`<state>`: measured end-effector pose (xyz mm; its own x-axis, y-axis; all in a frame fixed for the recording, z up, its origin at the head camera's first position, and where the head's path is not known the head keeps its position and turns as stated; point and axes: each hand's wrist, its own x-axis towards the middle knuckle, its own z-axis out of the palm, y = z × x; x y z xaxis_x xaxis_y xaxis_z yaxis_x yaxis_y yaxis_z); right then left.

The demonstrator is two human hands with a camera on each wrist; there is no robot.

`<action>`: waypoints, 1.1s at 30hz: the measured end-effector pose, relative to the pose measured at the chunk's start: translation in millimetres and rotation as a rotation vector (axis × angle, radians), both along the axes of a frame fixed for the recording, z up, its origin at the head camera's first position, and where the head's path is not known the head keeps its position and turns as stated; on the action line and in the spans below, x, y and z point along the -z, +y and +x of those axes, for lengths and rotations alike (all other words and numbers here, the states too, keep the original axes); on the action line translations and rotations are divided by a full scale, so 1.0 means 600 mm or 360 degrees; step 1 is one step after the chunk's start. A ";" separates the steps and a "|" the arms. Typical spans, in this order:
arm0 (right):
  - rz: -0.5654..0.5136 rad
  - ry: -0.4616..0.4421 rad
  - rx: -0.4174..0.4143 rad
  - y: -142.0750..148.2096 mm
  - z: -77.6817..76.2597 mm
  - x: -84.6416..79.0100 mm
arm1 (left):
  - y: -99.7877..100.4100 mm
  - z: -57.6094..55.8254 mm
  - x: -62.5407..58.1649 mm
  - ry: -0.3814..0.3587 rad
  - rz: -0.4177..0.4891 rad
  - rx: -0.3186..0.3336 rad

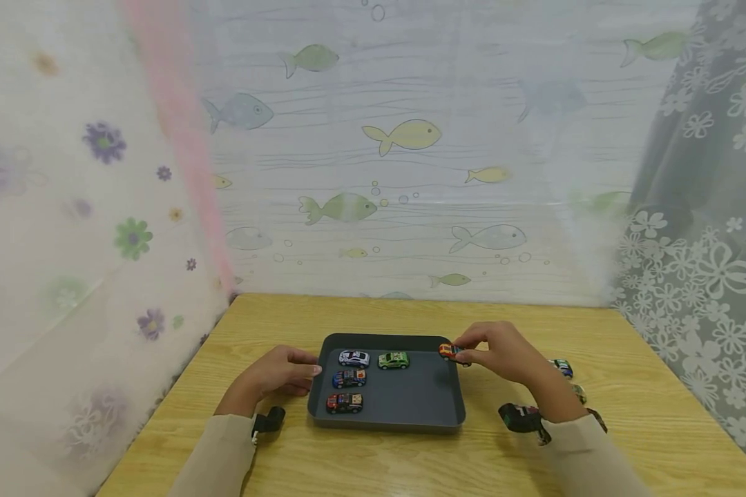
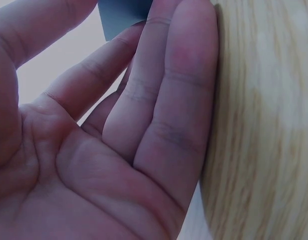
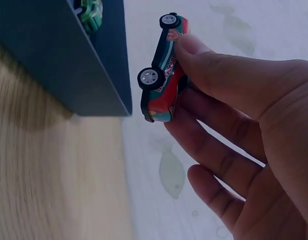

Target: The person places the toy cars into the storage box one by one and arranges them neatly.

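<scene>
Right wrist alone shows lettering (image 3: 169,69) on the car (image 3: 165,82).

The left hand (image 2: 108,145) shows its palm, fingers (image 2: 186,95) extended and slightly bent; the wood-grained table (image 2: 266,125) runs alongside the hand's outer finger, the dark tray (image 2: 122,19) partly shows behind its fingertips, a pale backdrop (image 2: 53,62) beyond its thumb

The table (image 1: 423,469), its top a pale yellowish wood grain, carries a dark grey rectangular tray (image 1: 385,424) lying flat near the middle and, apart from it on the right, several small toy cars (image 1: 561,368), partly hidden behind the right forearm (image 1: 553,397).
</scene>
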<state>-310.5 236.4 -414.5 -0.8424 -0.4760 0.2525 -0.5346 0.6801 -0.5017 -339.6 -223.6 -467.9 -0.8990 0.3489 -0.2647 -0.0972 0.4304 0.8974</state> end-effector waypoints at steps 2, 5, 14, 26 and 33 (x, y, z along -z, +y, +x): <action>0.0001 -0.0001 -0.0012 -0.010 -0.003 0.001 | 0.000 0.001 0.000 0.0000 -0.0002 -0.0004; 0.0021 0.0011 -0.0046 -0.027 -0.007 0.003 | 0.000 0.002 -0.001 0.0000 -0.0004 -0.0007; 0.0075 -0.0008 -0.0126 -0.067 -0.019 0.010 | -0.004 -0.002 0.002 -0.0008 0.0027 0.0000; 0.0095 -0.0076 -0.0220 -0.106 -0.033 0.016 | 0.002 -0.004 0.004 0.0003 0.0004 -0.0022; 0.0135 -0.0118 -0.0213 -0.131 -0.041 0.026 | 0.004 -0.002 0.001 0.0006 -0.0018 -0.0031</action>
<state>-335.0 158.1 -430.0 -0.7849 -0.6021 0.1463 -0.5869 0.6467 -0.4872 -341.1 -221.0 -468.3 -0.9065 0.3284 -0.2652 -0.1024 0.4384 0.8929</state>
